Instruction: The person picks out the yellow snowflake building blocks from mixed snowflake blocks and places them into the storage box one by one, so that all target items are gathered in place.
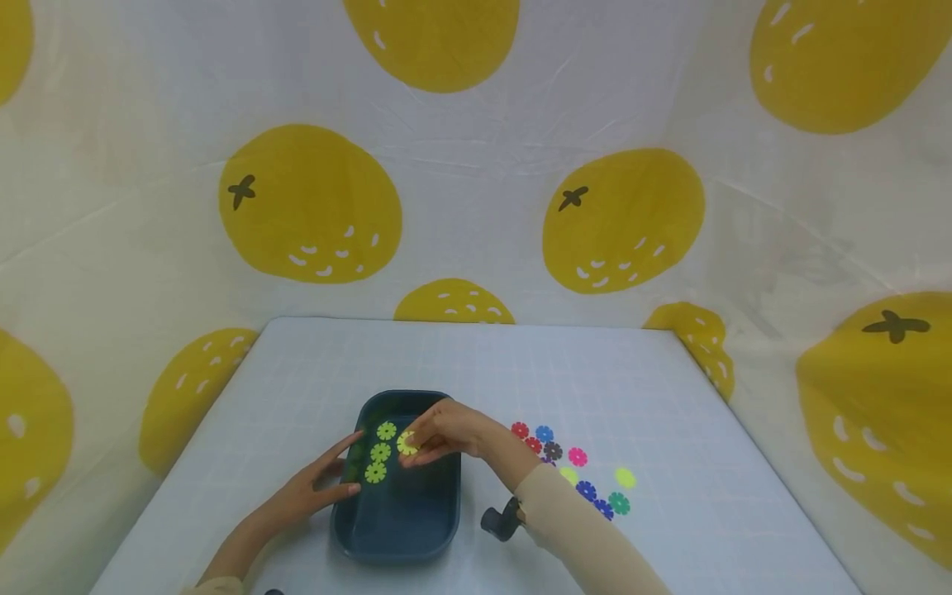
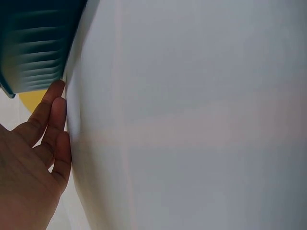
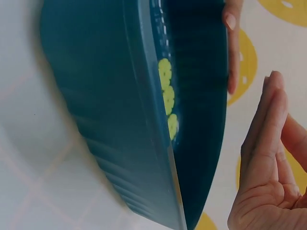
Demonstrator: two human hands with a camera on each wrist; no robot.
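A dark teal tray point(image 1: 394, 521) with a raised rim lies on the table in front of me. Three yellow-green flower-shaped discs point(image 1: 380, 452) form a row along its left inside. Over the tray, just right of that row, my right hand point(image 1: 449, 426) pinches another yellow flower-shaped disc point(image 1: 406, 444) between thumb and fingers. The right wrist view shows this hand point(image 3: 264, 158) beyond the tray, its disc hidden. My left hand point(image 1: 316, 487) rests against the tray's left side, fingers spread; in the left wrist view its fingertips touch the outer wall point(image 2: 38, 52).
Right of the tray, loose flower-shaped discs lie scattered: red point(image 1: 519, 430), blue point(image 1: 545, 433), dark grey point(image 1: 552, 450), pink point(image 1: 577, 456), yellow point(image 1: 625, 478) and green point(image 1: 619, 502). My right forearm partly covers some. A dark cylindrical device point(image 1: 500, 521) sits by that sleeve.
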